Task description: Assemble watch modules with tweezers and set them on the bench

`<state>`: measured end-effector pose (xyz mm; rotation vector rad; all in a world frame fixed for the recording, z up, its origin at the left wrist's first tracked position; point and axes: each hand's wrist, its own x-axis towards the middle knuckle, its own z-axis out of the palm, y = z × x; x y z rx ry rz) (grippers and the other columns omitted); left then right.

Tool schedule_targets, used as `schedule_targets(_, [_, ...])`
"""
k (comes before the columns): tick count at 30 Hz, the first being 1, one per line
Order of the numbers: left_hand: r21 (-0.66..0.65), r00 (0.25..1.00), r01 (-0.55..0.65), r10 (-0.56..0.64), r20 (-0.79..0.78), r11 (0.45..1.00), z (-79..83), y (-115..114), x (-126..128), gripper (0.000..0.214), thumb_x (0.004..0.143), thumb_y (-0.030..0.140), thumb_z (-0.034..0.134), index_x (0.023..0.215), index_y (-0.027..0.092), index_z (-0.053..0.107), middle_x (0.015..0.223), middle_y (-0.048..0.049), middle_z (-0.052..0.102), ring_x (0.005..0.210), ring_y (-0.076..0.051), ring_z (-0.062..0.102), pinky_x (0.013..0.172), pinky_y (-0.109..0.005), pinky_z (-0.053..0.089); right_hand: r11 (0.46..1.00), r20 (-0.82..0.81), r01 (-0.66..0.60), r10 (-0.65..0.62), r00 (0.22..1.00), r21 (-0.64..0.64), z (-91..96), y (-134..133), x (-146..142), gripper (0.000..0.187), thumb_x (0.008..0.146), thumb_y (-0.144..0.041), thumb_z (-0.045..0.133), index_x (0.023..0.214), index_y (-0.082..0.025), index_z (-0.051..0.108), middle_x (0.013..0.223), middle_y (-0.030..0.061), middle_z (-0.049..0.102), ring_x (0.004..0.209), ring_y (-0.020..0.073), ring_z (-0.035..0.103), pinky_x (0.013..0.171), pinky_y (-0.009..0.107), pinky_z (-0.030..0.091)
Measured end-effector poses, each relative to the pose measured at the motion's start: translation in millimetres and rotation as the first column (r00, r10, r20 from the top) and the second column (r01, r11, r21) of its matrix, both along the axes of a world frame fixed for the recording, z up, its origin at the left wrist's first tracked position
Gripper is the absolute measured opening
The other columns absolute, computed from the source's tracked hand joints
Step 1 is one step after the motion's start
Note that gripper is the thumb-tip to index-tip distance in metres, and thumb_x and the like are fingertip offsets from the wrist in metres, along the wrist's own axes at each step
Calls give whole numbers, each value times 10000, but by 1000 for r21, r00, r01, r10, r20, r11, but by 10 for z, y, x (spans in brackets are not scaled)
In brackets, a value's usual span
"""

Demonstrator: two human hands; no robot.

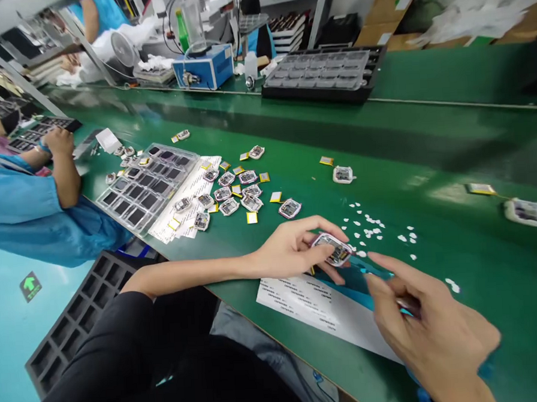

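My left hand (pixel 298 247) grips an open smartwatch case (pixel 333 249), its circuit board facing up, between thumb and fingers. A bit of yellow shows beneath that hand. To its right, my right hand (pixel 430 318) has thumb and index finger apart, while its other fingers curl round a slim dark metal tool (pixel 409 306), mostly hidden. The index fingertip is close to a small white piece (pixel 361 254) beside the case. Several more white pieces (pixel 371 221) lie scattered beyond the hands. Under them lies a printed white sheet (pixel 301 301) with a blue strip (pixel 356 286).
Several open watch cases (pixel 227 193) with yellow-edged batteries lie left of my hands, by a clear tray (pixel 151 186) of dark screens. More cases (pixel 343 173) sit further right. A blue box (pixel 205 67) and black tray (pixel 318 72) stand behind. A co-worker's arm (pixel 64 170) is at left.
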<state>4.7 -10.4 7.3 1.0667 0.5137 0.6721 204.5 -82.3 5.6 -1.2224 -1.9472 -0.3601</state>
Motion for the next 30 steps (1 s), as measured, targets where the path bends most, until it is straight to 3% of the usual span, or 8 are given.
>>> schedule_targets(6, [-52,999,-1,4,45,999,-110,-161,19,213,955,175,701,1128,180,576,918,-17,722,776,-148,796,754,-268,646,991,-32,-44,40,999,-123,65,7,-114,218,998,-158,690,1194,-254,684,763,-50,724,502,52,579,445,211,389])
schedule_targets(12, [-55,999,-46,48,24,997,-78,-204,-6,214,938,168,699,1116,181,582,894,-19,716,759,-148,793,730,-247,646,993,19,-22,24,1000,-112,32,-56,-108,333,948,-105,731,1213,-304,704,866,-41,795,666,108,730,477,229,444])
schedule_targets(24, [207,981,-79,113,-159,975,-83,-201,-52,163,948,160,595,1103,191,557,825,2,706,708,-134,791,633,-188,605,980,9,-78,81,997,-186,-26,-21,-141,226,961,-92,715,1116,-255,703,908,-23,797,702,92,729,486,210,434])
schedule_targets(26, [212,978,-93,129,-166,973,-99,-179,-48,157,952,170,595,1102,192,553,799,9,703,689,-130,786,602,-172,582,976,-19,-98,96,995,-193,-38,9,-109,237,976,-127,708,1174,-258,707,919,-16,793,634,76,689,465,213,415])
schedule_targets(30, [187,976,-129,158,-152,974,-117,-156,-42,157,969,217,607,1112,191,547,835,-2,710,717,-150,808,577,-170,573,975,-82,-101,86,993,-199,-30,77,-43,290,959,-112,723,1202,-266,681,636,-93,614,458,59,514,439,213,392])
